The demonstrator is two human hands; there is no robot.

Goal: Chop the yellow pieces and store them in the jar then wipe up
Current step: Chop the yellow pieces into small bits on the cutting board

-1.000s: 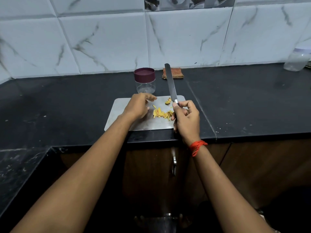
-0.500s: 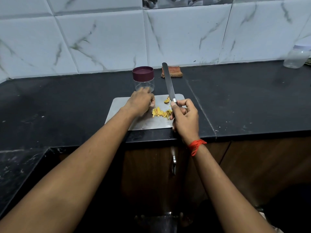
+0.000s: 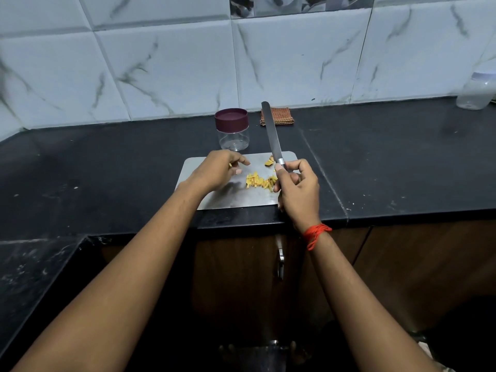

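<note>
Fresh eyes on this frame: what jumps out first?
The long knife gripped in the right hand, blade angled up and away above the steel board near the counter's front edge. Next, the small heap of yellow pieces on the board, right of the left hand, and the maroon-lidded clear jar standing just behind it.

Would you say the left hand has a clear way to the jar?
Probably yes: the jar stands just beyond the left hand, with only bare cutting board and counter between; the knife is off to the right.
</note>
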